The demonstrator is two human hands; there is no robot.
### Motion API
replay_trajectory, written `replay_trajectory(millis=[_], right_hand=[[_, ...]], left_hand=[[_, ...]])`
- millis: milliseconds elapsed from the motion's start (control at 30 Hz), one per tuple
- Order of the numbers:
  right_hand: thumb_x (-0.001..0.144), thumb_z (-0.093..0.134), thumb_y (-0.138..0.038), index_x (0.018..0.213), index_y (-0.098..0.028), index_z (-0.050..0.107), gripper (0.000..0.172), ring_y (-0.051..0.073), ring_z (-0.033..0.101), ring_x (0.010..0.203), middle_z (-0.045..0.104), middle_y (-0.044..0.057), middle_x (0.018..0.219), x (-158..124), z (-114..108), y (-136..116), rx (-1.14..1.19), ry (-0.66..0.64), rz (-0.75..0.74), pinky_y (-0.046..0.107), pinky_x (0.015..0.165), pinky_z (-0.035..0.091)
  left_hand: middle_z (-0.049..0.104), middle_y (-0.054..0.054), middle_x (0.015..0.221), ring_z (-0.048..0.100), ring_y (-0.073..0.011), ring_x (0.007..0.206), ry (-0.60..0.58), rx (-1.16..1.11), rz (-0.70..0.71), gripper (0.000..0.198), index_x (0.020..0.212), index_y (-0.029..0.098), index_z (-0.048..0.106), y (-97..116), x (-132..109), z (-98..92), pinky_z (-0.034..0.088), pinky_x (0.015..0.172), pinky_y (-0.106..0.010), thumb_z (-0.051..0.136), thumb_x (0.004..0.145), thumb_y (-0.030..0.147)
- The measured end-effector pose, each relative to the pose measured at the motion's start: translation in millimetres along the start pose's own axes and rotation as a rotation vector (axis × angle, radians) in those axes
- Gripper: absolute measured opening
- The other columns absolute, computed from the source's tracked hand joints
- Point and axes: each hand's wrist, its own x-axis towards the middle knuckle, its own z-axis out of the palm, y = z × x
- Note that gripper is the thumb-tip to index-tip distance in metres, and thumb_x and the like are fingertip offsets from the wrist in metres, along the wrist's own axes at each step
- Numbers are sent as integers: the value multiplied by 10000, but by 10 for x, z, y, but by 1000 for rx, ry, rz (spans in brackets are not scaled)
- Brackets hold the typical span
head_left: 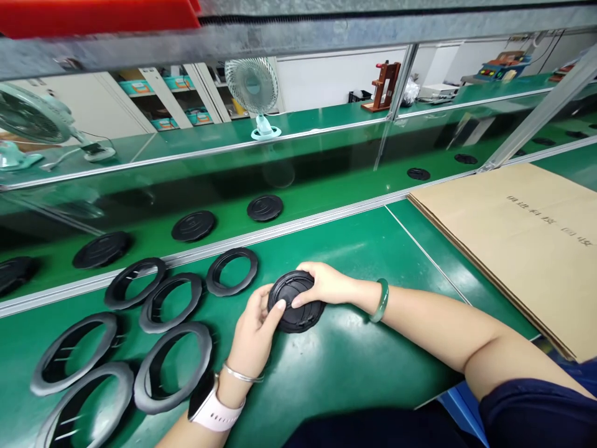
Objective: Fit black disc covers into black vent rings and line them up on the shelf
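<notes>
A round black disc-shaped part (298, 318) is held just above the green table, in front of me. My left hand (255, 326) grips its left edge, thumb on the top face. From the upper right, my right hand (321, 285) holds the same part, its thumb also pressing on the face and its fingers behind the rim. The undersides of the part and most fingertips are hidden. Nearest to the left hand are a black ring (205, 354) and a smaller black ring (253, 267), both lying on the table.
Several more black rings (198, 295) lie at the left. Behind a metal rail (326, 216), black discs (265, 208) sit on a green belt (326, 186). Flat cardboard (513, 230) lies at the right. Fans (252, 87) stand at the back.
</notes>
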Motion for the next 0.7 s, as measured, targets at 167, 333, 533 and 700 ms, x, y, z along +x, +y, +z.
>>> replay_trajectory(millis=[167, 333, 533, 700], right_hand=[[498, 975, -307, 962, -148, 636, 596, 215, 668, 872, 704, 32, 926, 74, -74, 36, 489, -11, 97, 327, 799, 557], [637, 917, -371, 1031, -132, 662, 527, 205, 695, 885, 725, 76, 959, 160, -177, 97, 783, 1, 62, 320, 866, 560], [861, 592, -490, 1063, -126, 646, 419, 288, 692, 1002, 717, 151, 1069, 396, -598, 233, 589, 347, -156, 471, 897, 578], [907, 507, -468, 1297, -172, 517, 489, 262, 566, 1246, 587, 125, 1355, 589, -1098, 245, 228, 730, -369, 452, 1050, 483]], left_hand=[[534, -205, 1407, 455, -378, 1344, 302, 647, 313, 609, 1409, 153, 441, -94, 162, -276, 372, 1105, -599, 562, 896, 458], [589, -230, 1310, 505, -394, 1295, 184, 932, 382, 485, 1379, 100, 486, -318, 163, -245, 305, 1102, -719, 492, 929, 283], [704, -64, 1132, 600, -230, 1209, -278, 679, 665, 378, 1146, 269, 633, -143, -98, 2, 377, 1142, -591, 357, 953, 101], [645, -54, 1324, 457, -255, 1393, -493, 409, 604, 289, 1037, 281, 681, -43, -219, 77, 324, 1190, -520, 423, 955, 180]])
